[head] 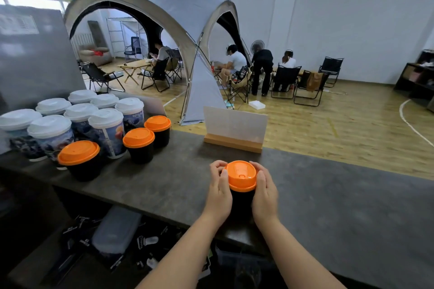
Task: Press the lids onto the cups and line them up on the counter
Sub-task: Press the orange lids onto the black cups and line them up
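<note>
Both hands are wrapping the black cup point(241, 204) near the counter's point(340, 195) near edge, left hand point(219, 189) and right hand point(264, 191) gripping opposite sides, fingers curling over the orange lid point(242, 175). The cup is standing upright between the palms. The lidded row point(141, 145) is lying toward the counter's left end, nearer the left hand. Cup printing is too blurred for reading.
</note>
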Motion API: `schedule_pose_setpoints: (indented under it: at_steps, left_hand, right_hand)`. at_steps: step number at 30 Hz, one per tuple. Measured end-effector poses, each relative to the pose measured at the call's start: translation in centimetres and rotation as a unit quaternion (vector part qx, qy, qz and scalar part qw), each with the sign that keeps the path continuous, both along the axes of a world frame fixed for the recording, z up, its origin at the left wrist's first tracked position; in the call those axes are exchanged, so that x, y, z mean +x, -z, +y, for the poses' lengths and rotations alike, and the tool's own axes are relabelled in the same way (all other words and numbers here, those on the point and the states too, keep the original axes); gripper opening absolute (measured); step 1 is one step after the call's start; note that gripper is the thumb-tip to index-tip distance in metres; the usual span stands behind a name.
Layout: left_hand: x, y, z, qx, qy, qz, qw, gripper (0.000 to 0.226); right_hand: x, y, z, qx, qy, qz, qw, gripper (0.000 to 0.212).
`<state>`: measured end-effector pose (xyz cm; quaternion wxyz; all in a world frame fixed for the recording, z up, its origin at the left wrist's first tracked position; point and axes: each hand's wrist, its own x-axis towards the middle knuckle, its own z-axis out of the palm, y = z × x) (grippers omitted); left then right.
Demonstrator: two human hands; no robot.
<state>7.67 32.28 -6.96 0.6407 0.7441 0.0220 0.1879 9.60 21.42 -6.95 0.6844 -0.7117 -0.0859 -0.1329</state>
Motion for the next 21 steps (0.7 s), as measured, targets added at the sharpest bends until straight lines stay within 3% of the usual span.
schedule_pose_setpoints:
  at_steps: [4,16,21]
  left_hand:
    - [0.3,0.1,0.2,-0.004,0.007,-0.015,1.0,0.039]
    - [0.7,0.6,0.4,0.016,0.01,-0.019,1.0,0.041]
    - [-0.4,0.2,0.2,0.053,-0.112,0.001,0.992,0.04]
  right_hand:
    - [-0.3,-0.1,0.2,-0.034,-0.051,-0.016,0.998,0.041]
    - [0.3,0.9,0.2,-0.057,-0.039,-0.026,0.997,0.03]
    - [-0.4,0.6,0.5,-0.09,-0.027,-0.024,0.995,0.043]
